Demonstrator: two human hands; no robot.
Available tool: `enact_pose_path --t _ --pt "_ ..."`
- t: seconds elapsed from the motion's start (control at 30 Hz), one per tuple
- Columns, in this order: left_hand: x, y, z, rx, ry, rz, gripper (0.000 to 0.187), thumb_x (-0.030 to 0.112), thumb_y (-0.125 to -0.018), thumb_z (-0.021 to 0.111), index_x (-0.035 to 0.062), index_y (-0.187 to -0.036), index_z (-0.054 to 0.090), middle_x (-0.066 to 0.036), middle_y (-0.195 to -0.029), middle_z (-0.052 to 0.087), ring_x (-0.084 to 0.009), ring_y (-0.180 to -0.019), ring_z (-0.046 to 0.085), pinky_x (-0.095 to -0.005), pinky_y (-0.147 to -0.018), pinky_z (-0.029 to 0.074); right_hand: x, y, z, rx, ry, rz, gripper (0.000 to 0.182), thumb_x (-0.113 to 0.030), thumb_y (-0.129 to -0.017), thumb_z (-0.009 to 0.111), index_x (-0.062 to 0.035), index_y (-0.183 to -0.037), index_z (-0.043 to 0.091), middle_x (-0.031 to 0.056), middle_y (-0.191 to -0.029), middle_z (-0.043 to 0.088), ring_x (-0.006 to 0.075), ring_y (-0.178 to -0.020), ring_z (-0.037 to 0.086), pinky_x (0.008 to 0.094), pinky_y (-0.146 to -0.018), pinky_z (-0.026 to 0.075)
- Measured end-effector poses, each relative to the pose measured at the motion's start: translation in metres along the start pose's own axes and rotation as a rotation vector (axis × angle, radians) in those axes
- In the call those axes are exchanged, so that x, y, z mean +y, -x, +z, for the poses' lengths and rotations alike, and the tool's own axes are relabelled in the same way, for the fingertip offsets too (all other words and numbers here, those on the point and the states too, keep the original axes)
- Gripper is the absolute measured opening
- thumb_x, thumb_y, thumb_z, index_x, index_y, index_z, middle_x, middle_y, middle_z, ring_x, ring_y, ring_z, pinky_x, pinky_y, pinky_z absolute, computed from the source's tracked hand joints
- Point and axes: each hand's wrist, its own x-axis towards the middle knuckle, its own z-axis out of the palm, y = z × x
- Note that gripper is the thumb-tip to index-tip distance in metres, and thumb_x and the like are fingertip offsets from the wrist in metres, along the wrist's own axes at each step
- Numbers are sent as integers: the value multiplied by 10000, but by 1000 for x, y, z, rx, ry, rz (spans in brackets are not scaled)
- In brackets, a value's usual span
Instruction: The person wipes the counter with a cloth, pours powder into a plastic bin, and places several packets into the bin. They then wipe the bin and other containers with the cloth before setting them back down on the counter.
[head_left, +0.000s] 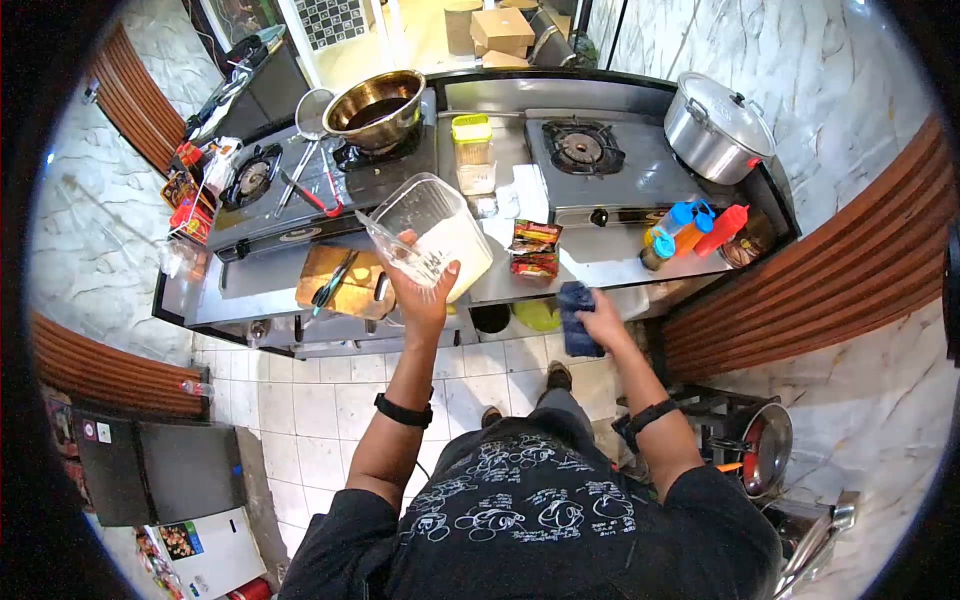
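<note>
My left hand (422,298) is closed on the near side of a clear plastic container (428,195). The container is tilted above the counter's front edge, and something white, perhaps powder, lies inside it. My right hand (602,322) grips a dark blue cloth (577,312), which hangs down in front of the counter. Between the two hands, farther back on the counter, are colourful food packets (535,248). Left of the container, scissors (330,284) rest on a wooden cutting board (350,276), partly hidden by my left hand.
A brass-coloured pan (376,108) of dark liquid stands at the back left, near a strainer (314,113) and red-handled tongs (331,190). A lidded pot (719,128) and squeeze bottles (692,232) occupy the right side. A yellow-lidded container (473,150) stands between the stoves.
</note>
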Motion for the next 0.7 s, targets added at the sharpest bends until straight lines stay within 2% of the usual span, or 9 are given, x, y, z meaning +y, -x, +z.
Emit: enact_pose_path --t 0.07,0.13,0.2,0.23,0.4,0.47,0.5,0.67,0.7 --pt "-2 -1 14 7 -33 -40 968 117 -752 767 6 -1430 86 -175 -1313 351 -281 -1198 423 -383 -998 390 8 -14 -35 82 162 1 389 -104 -751 635 25 -1108 551 267 -1018 619 438 -980 584 454 -853 470" --pt "-26 -3 14 -24 -140 -37 999 172 -733 802 3 -1420 97 -185 -1316 348 -292 -1212 411 -390 -992 398 35 -40 -49 284 405 -1 361 -132 -778 620 26 -1090 534 278 -988 619 450 -961 581 484 -831 468" --pt "-49 4 17 -11 -393 -55 1007 222 -714 829 6 -1409 133 -190 -1318 347 -302 -1212 410 -389 -1003 385 14 -49 -67 362 472 124 369 -115 -783 604 27 -1110 507 283 -987 623 448 -945 592 512 -825 462" --pt "-44 3 26 -6 -282 -117 1022 245 -692 846 8 -1408 156 -187 -1318 355 -302 -1211 411 -395 -1011 377 16 -59 -72 396 529 81 356 -113 -808 579 28 -1122 487 276 -965 632 440 -907 611 521 -803 475" --pt "-53 -1 41 -14 -324 -177 1060 252 -650 868 11 -1411 170 -168 -1332 363 -291 -1223 407 -397 -1022 371 42 -139 -75 297 653 161 284 -89 -846 505 36 -1101 523 230 -939 654 411 -864 637 496 -749 515" --pt "-50 -6 48 -3 -383 -166 1104 302 -623 879 12 -1413 165 -167 -1344 353 -292 -1238 398 -403 -1031 369 60 -171 -64 321 788 134 276 -74 -840 511 54 -1080 555 204 -934 663 374 -916 634 433 -776 523" --pt "-44 -8 56 23 -267 -203 1142 374 -613 878 9 -1418 155 -170 -1358 342 -295 -1253 388 -413 -1041 365 69 -180 -59 321 846 26 252 -78 -840 516 26 -1056 593 187 -970 659 352 -1012 590 453 -865 481" --pt "-52 -15 66 60 -323 -179 1163 457 -615 863 26 -1428 151 -177 -1360 335 -307 -1262 379 -415 -1045 368 76 -200 -25 153 920 -9 268 -137 -865 494 -14 -1073 608 177 -1105 618 372 -1122 493 560 -972 348" --pt "-58 -15 67 79 -327 -170 1165 471 -613 860 27 -1427 155 -177 -1355 338 -308 -1265 376 -419 -1046 368 79 -197 -18 140 900 -154 281 -106 -834 510 -9 -1085 594 185 -1123 599 377 -1116 492 529 -980 358"
